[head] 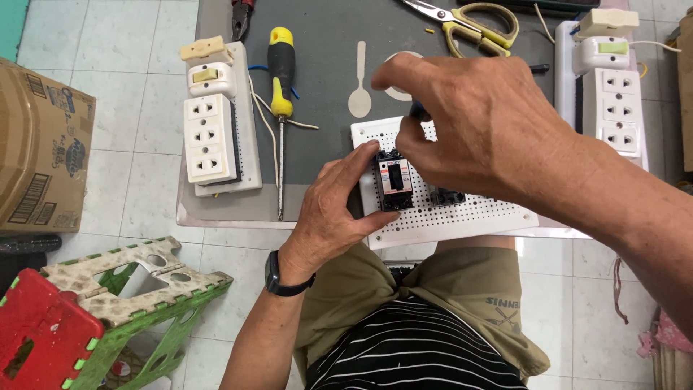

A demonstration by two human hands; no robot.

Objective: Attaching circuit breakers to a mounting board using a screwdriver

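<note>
The left hand (328, 209) steadied the breaker (395, 185) on the perforated board (462, 217); the right hand (469, 123) pinched a dark tool (417, 111), best kept upright.

The scene is evenly and brightly lit from above, only soft shadows being cast beneath the hands, mild glare being seen on the pale glossy floor tiles (123, 108), and focus being kept sharp throughout.

Both hands (404, 155) on breaker (395, 184) — perforated board (462, 215)
</note>
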